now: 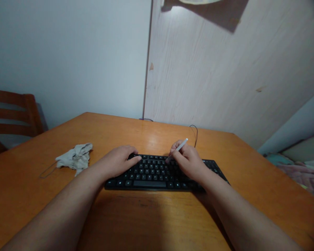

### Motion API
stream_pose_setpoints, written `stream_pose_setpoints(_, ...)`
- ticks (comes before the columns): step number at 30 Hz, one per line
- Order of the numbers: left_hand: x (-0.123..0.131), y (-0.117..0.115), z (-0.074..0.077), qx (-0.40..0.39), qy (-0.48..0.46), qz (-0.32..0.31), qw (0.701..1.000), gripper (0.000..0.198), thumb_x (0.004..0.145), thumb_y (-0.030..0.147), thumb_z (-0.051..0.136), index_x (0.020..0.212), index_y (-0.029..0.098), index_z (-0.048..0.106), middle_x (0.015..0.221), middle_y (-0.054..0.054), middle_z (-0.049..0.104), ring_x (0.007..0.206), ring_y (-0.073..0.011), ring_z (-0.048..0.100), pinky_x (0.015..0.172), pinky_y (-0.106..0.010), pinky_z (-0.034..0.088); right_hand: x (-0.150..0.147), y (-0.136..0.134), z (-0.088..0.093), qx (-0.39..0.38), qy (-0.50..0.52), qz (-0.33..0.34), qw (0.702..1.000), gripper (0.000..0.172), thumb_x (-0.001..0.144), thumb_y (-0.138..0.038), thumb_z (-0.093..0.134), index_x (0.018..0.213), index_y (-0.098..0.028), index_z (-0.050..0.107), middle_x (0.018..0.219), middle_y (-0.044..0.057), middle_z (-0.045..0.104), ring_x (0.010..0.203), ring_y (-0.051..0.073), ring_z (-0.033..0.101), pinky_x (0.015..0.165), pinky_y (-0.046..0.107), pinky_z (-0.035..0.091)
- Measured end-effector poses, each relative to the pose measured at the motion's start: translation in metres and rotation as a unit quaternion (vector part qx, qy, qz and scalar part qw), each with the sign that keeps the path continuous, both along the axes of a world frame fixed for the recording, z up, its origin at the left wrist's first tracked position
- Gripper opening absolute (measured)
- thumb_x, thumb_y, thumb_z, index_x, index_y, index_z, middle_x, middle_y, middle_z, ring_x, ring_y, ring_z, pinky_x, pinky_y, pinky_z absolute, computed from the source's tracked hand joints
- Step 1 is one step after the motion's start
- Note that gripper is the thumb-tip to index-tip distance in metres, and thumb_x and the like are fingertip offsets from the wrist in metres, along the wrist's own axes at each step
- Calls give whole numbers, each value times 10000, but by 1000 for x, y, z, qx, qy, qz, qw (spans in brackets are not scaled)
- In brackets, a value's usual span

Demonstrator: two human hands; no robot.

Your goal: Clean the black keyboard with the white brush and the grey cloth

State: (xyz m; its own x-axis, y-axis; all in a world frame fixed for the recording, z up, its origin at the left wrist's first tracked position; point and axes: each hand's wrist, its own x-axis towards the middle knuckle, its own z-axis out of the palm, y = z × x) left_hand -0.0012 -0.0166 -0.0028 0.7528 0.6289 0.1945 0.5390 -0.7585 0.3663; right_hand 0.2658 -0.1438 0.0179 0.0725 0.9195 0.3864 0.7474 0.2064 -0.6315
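A black keyboard (149,183) lies flat on the wooden table in front of me. Over its left end rests my left hand (120,162), thumb along the top-row keys and fingers bent over the far left edge, steadying it. My right hand (187,158) pinches a slim white pen-like stick (182,143) between thumb and fingers. The stick slants down to the left, its lower end among the keys right of the middle; I cannot tell what kind of tip it has. The right part of the keyboard is partly hidden under my right hand and forearm.
On the wooden table (115,132), a crumpled grey-white cloth (75,157) with a thin string lies to the left. A dark cable (197,134) loops behind the keyboard. A wooden chair (15,111) stands at the left, a wall behind the table, and bedding (300,174) at the right.
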Motion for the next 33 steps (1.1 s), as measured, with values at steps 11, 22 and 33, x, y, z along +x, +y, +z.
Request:
stream_pose_setpoints(11, 0, -2, 3, -3, 2, 6, 1000, 433, 967, 560, 468, 1064, 211, 706, 1043, -77, 740, 953, -247, 668, 822, -331, 480, 1, 1, 1, -16, 10, 18, 1000, 116, 958, -287, 510, 868, -228, 555, 748, 14, 695, 736, 197, 664, 708, 320, 457)
stream_pose_setpoints(22, 0, 2, -2, 6, -1, 2, 1000, 446, 969, 576, 462, 1057, 215, 709, 1024, -70, 739, 935, -243, 666, 815, -331, 478, 9, -1, 8, -24, -66, -6, 998, 102, 933, -263, 502, 855, -229, 559, 776, 21, 675, 745, 201, 641, 697, 321, 437)
stream_pose_setpoints(33, 1, 0, 1, 3, 3, 5, 1000, 438, 965, 563, 472, 1062, 209, 710, 1039, -78, 744, 955, -248, 674, 830, -340, 484, 12, 1, 4, -21, -58, 0, 998, 103, 930, -264, 510, 850, -229, 564, 775, 21, 682, 741, 199, 641, 687, 317, 438)
